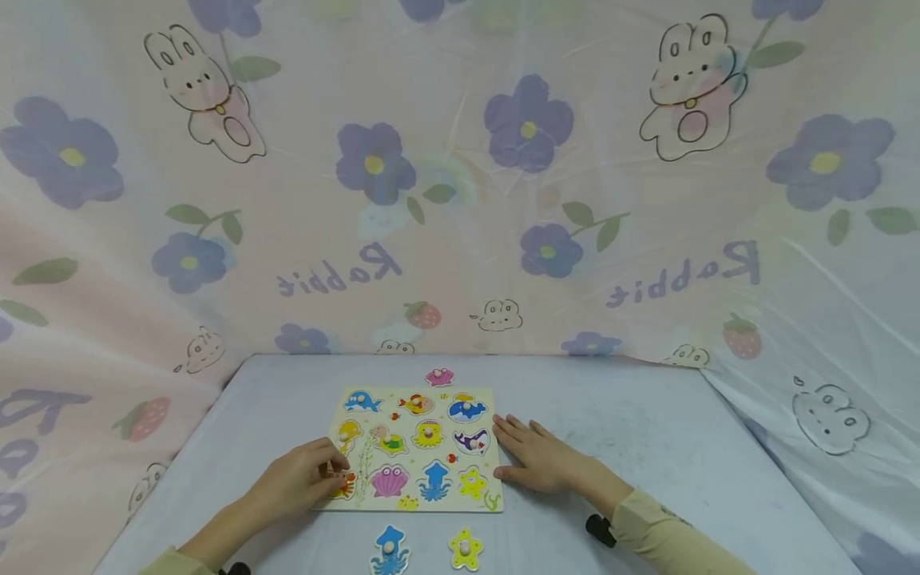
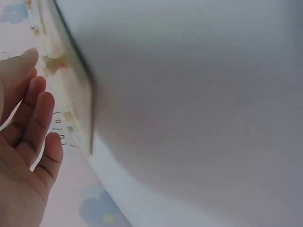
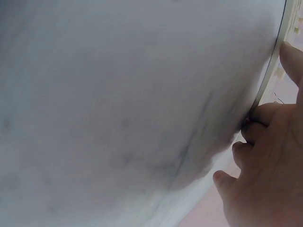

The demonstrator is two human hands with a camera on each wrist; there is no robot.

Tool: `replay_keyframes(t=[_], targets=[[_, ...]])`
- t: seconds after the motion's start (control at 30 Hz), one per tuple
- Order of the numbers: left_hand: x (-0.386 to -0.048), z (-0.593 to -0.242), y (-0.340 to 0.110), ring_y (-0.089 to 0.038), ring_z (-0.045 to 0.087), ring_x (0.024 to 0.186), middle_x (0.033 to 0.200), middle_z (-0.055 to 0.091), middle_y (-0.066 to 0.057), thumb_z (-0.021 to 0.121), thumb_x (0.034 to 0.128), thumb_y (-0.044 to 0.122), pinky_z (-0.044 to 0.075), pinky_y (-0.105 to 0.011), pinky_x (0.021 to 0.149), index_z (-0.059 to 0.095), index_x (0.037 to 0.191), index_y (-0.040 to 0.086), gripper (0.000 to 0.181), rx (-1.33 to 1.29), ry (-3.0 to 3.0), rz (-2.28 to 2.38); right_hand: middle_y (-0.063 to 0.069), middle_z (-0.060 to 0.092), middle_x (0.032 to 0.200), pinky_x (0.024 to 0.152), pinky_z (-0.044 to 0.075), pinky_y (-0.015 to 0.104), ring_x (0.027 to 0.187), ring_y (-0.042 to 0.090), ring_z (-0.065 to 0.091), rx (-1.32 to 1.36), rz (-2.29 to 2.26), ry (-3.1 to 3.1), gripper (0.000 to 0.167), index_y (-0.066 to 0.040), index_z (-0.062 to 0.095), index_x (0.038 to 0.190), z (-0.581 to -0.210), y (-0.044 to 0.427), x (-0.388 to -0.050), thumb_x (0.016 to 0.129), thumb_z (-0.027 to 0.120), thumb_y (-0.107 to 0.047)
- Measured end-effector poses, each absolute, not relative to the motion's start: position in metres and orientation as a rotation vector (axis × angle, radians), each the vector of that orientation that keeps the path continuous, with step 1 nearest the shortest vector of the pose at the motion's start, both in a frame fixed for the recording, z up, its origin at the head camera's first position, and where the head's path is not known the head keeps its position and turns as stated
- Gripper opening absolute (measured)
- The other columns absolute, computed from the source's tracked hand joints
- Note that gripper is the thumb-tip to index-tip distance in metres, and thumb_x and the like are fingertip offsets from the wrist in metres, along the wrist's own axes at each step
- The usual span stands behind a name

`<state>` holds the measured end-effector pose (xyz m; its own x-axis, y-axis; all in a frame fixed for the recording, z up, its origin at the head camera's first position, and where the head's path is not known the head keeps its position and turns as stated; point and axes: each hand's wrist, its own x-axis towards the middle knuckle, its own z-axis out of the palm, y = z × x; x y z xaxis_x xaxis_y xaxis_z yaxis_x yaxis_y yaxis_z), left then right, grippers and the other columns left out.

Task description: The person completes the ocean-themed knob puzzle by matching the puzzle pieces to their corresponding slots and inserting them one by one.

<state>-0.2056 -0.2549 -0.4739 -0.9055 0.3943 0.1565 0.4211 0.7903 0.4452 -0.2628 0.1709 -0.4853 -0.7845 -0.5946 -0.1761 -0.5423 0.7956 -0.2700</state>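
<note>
A pale wooden peg puzzle board [image 1: 424,505] with sea animals lies on the table. My left hand [image 1: 305,479] is over its lower left corner, thumb and index finger pinching at the crab puzzle piece [image 1: 349,485], which the fingers partly cover. In the left wrist view that hand [image 2: 28,132] curls beside the board's edge [image 2: 87,109]; the fingertip contact is partly hidden. My right hand [image 1: 542,459] lies flat with fingers extended, touching the board's right edge, as the right wrist view also shows. Knobbed pieces such as the octopus [image 1: 428,434] and turtle [image 1: 391,442] sit in the board.
A loose pink shell piece [image 1: 440,377] lies beyond the board's far edge. On the near side are a loose blue squid piece [image 1: 390,555] and a yellow starfish piece [image 1: 465,549]. White cloth covers the table [image 1: 632,423]; a patterned curtain [image 1: 460,200] hangs behind.
</note>
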Motion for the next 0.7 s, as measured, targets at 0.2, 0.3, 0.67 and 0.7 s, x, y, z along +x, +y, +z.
replay_keyframes(t=[0.2,0.3,0.67,0.7], targets=[[-0.225,-0.466,-0.241,0.001,0.053,0.079,0.094,0.061,0.018,0.082,0.0916,0.018,0.048,-0.022,0.065,0.075,0.102,0.020,0.012,-0.658,-2.877,-0.750,0.004,0.024,0.172,0.124,0.018,0.058,0.158,0.029,0.020,-0.876,-0.287,2.742,0.084,-0.010,0.031,0.163,-0.486,0.170,-0.263,0.101,0.053,-0.063],[-0.240,-0.463,-0.232,0.000,0.055,0.082,0.098,0.064,0.016,0.081,0.0926,0.017,0.049,-0.023,0.068,0.075,0.105,0.019,0.014,-0.681,-2.850,-0.767,0.004,0.024,0.171,0.124,0.018,0.058,0.158,0.029,0.020,-0.881,-0.278,2.744,0.084,-0.010,0.032,0.163,-0.486,0.169,-0.263,0.101,0.053,-0.063],[-0.306,-0.446,-0.193,-0.009,0.061,0.087,0.104,0.067,0.004,0.077,0.0954,0.014,0.052,-0.029,0.073,0.074,0.112,0.009,0.017,-0.762,-2.786,-0.792,0.005,0.025,0.171,0.125,0.018,0.058,0.158,0.029,0.020,-0.895,-0.219,2.760,0.084,-0.010,0.034,0.163,-0.484,0.168,-0.262,0.100,0.054,-0.063],[-0.311,-0.445,-0.189,-0.010,0.062,0.087,0.104,0.067,0.003,0.077,0.0958,0.015,0.052,-0.030,0.074,0.074,0.112,0.009,0.018,-0.766,-2.788,-0.791,0.005,0.025,0.171,0.125,0.018,0.058,0.158,0.029,0.020,-0.899,-0.221,2.760,0.084,-0.010,0.034,0.163,-0.484,0.168,-0.262,0.101,0.054,-0.063]])
